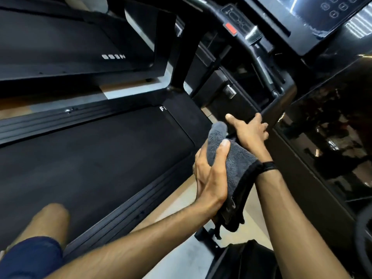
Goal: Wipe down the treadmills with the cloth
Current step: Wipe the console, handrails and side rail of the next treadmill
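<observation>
A grey cloth (235, 164) with a dark edge is wrapped over the black side handrail of the nearest treadmill (104, 158). My left hand (211, 172) grips the cloth from the left, thumb on top of it. My right hand (249, 131) grips the rail just beyond the cloth, thumb stretched out to the left; a dark band circles its wrist. The handrail (267, 63) runs up to the console (330, 15) at the top right, past a red stop tab (231, 28).
A second treadmill (60, 45) lies parallel at the upper left, across a strip of light floor (24, 105). A glossy dark panel (326, 137) stands to the right. My knee (46, 222) is at the lower left, over the belt.
</observation>
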Motion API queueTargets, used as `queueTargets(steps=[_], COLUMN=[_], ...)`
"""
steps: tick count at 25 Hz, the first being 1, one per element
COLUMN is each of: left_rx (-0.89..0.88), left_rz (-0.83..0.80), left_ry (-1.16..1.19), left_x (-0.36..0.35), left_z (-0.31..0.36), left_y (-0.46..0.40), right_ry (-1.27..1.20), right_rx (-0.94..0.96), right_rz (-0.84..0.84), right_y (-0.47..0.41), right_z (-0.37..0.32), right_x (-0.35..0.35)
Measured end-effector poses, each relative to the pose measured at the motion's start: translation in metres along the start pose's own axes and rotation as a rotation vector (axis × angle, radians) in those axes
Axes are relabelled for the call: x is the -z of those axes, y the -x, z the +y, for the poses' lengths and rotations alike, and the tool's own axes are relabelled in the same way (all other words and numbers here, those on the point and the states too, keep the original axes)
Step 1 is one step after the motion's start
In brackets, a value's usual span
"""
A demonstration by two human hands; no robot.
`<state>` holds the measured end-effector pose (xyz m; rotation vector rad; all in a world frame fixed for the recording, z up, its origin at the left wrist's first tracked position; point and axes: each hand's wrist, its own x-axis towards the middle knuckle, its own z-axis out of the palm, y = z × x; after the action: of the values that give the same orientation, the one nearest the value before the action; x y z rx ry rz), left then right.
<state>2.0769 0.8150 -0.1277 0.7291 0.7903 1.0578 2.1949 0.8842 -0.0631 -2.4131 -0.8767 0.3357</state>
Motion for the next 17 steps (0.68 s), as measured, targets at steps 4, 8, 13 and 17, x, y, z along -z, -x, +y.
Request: queueTargets(steps=[4, 8, 13, 17], left_rx=[0.075, 0.117, 0.339, 0.533], left_rz=[-0.148, -0.305, -0.501, -0.554], left_ry=[0.037, 0.039, 0.021, -0.040], left_x=[0.011, 0.017, 0.017, 0.025], left_z=[0.000, -0.012, -0.014, -0.026], left_y=[-0.027, -0.056, -0.096, -0.097], right_ry=[-0.172, -0.273, -0.228, -0.278], right_rx=[-0.053, -0.180, -0.313, -0.344], right_rz=[0.110, 0.165, 0.160, 0.183], right_y=[-0.012, -0.018, 0.007, 0.008], right_z=[0.016, 0.026, 0.006, 0.010], right_x=[-0.005, -0.014, -0.011, -0.009])
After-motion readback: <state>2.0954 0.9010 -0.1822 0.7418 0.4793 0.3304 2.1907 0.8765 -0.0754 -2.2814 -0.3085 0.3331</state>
